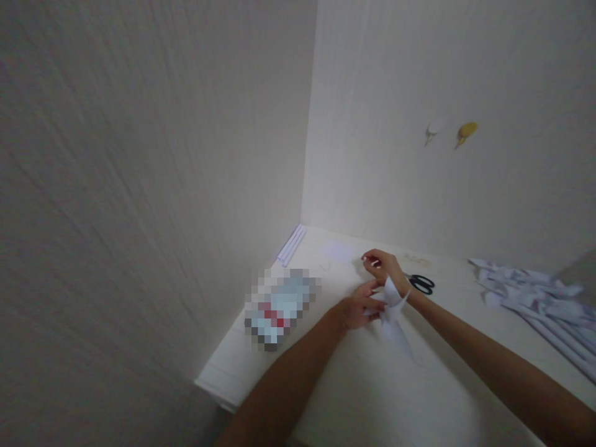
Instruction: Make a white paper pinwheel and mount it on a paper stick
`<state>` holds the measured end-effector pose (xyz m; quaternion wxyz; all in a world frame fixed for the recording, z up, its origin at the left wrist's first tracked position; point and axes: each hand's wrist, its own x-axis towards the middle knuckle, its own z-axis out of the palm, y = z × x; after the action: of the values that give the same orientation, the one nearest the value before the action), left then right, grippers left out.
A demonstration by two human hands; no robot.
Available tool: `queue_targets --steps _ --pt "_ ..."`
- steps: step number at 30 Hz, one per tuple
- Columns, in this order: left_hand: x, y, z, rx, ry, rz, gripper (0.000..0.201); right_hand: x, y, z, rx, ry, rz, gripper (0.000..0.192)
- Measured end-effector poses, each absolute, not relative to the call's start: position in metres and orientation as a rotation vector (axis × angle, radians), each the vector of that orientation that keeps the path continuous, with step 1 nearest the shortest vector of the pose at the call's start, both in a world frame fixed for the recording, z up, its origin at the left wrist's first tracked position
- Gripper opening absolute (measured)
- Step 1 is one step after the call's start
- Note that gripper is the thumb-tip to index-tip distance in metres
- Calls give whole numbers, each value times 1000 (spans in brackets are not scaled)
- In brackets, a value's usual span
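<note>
Evidently light, limp and easily torn: folded paper (391, 310) pinched at its centre by left fingers (367, 304); right hand (384, 267) closed on something small and red, near the surface's back edge.

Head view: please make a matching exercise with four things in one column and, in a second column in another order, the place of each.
Things:
1. scissors
2. folded white paper piece
3. heap of rolled papers
4. thin white strips

Places:
A. at the table's right side
B. by the left wall, at the table's far corner
C. between the left hand and the right hand
D. flat on the table, just beyond the right wrist

Pairs: 1-D, 2-C, 3-A, 4-B
</note>
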<state>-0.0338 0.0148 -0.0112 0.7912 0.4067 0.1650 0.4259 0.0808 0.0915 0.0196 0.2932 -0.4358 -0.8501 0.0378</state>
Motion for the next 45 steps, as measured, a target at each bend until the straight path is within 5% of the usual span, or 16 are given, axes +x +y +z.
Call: queue_targets --steps 11,22,45 --pt "-7 6 1 891 786 1190 45 160 -24 -18 -1166 -1138 854 19" --pt "8 4 -1 997 1029 1418 39 154 -36 -7 -999 -1388 551 3" --pt "20 -11 4 1075 1071 1364 36 156 -30 -10 -1153 -1674 145 17"
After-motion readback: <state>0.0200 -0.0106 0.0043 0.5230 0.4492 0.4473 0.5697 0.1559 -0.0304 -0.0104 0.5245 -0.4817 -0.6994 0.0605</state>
